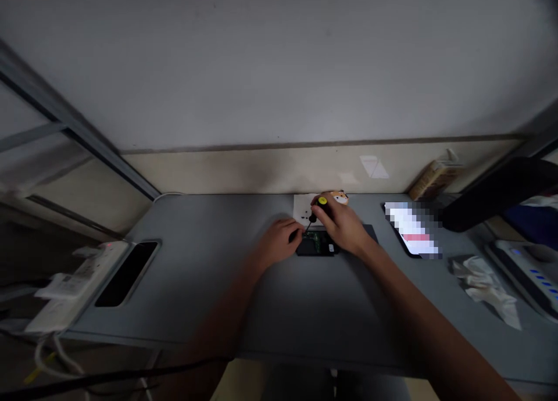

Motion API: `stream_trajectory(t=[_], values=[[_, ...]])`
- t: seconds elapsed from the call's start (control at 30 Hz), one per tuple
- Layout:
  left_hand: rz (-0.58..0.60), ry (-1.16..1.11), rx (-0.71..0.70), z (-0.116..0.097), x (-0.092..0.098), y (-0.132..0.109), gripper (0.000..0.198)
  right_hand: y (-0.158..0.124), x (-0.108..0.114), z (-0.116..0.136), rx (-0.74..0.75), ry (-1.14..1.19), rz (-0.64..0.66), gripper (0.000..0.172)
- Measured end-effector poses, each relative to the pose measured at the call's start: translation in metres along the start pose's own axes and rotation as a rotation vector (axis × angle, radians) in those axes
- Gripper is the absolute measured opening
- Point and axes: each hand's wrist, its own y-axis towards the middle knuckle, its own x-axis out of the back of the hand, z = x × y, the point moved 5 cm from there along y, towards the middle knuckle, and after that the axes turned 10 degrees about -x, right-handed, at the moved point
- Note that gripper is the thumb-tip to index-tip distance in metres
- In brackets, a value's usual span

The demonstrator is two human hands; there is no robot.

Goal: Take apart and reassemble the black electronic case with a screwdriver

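My right hand (342, 224) is closed around a screwdriver (321, 204) with a black handle and a yellow end cap. Its thin shaft slants down and left toward an opened black electronic device (316, 251) with a bare green circuit board and a small white label. At the device's left edge, my left hand (281, 241) has its thumb and fingers curled together near the shaft's tip. Something dark shows between those fingers, too small to name. Behind the device lies a white sheet (300, 202) with several small dark bits on it, partly covered by my right hand.
A phone (128, 273) and a white power strip (82, 279) lie at the left. On the right are a lit phone (412, 229), crumpled tissue (486, 285), a carton (436, 177) and a grey device with blue marks (523, 273). A cartoon animal item (340, 197) sits behind my right hand.
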Motion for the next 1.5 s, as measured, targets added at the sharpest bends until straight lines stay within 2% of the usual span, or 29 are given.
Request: stream_trajectory(t=[0.17, 0.27, 0.37, 0.5, 0.7, 0.83, 0.97, 1.2, 1.3, 1.5], values=[[0.006, -0.004, 0.014, 0.001, 0.000, 0.000, 0.021, 0.011, -0.004, 0.005, -0.036, 0.011, 0.025, 0.024], [0.003, -0.011, 0.012, 0.002, -0.001, 0.000, 0.022, 0.015, -0.004, 0.004, -0.086, 0.084, -0.098, 0.029], [-0.010, -0.015, -0.004, 0.002, -0.001, 0.000, 0.023, 0.014, -0.011, 0.001, -0.082, 0.325, -0.174, 0.027], [-0.011, -0.010, -0.008, 0.001, -0.001, 0.000, 0.022, 0.010, -0.027, -0.007, -0.146, 0.671, -0.150, 0.033], [-0.013, -0.005, -0.006, 0.001, -0.002, 0.001, 0.022, 0.009, -0.033, -0.011, -0.171, 0.867, -0.095, 0.052], [-0.010, -0.006, -0.010, 0.002, -0.003, 0.000, 0.022, 0.009, -0.028, -0.018, -0.235, 0.886, -0.121, 0.041], [0.011, -0.002, -0.004, 0.002, -0.003, 0.000, 0.023, 0.008, -0.027, -0.026, -0.286, 0.989, -0.127, 0.049], [0.046, 0.010, 0.021, 0.002, -0.003, 0.000, 0.021, 0.013, -0.027, -0.023, -0.305, 1.209, -0.055, 0.049], [0.030, 0.017, 0.023, 0.003, -0.003, -0.001, 0.021, 0.012, -0.027, -0.023, -0.327, 1.198, -0.056, 0.044], [0.048, 0.010, 0.007, 0.002, -0.003, 0.001, 0.022, 0.008, -0.024, -0.023, -0.286, 0.997, -0.133, 0.055]])
